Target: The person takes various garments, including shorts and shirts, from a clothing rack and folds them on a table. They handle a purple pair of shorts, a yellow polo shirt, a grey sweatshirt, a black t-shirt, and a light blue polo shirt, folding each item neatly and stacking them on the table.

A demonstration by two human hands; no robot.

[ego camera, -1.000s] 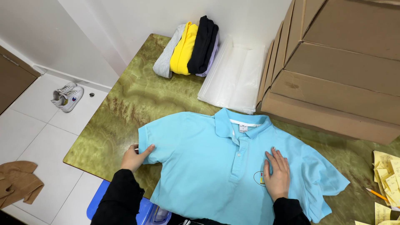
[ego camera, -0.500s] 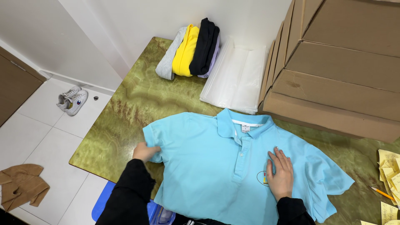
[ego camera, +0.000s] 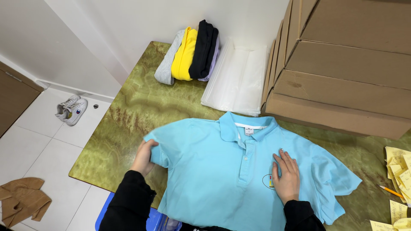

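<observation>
A light blue polo shirt (ego camera: 222, 171) lies face up on the green marbled table (ego camera: 128, 119), collar toward the far side. My left hand (ego camera: 143, 156) grips the edge of the shirt's left sleeve, which is lifted and curled slightly inward. My right hand (ego camera: 286, 175) lies flat with fingers spread on the shirt's chest, over a small round emblem. Both arms wear black sleeves.
Folded garments (ego camera: 188, 53) in grey, yellow, black and lilac stand at the table's far edge beside a stack of clear plastic bags (ego camera: 237, 79). Cardboard boxes (ego camera: 342, 64) fill the right. Yellow paper slips and a pencil (ego camera: 391, 192) lie far right. White shoes (ego camera: 70, 109) and brown cloth (ego camera: 21, 201) are on the floor.
My left hand has moved inward along the sleeve and taken hold of its edge, lifting it. My right hand stays pressed on the chest.
</observation>
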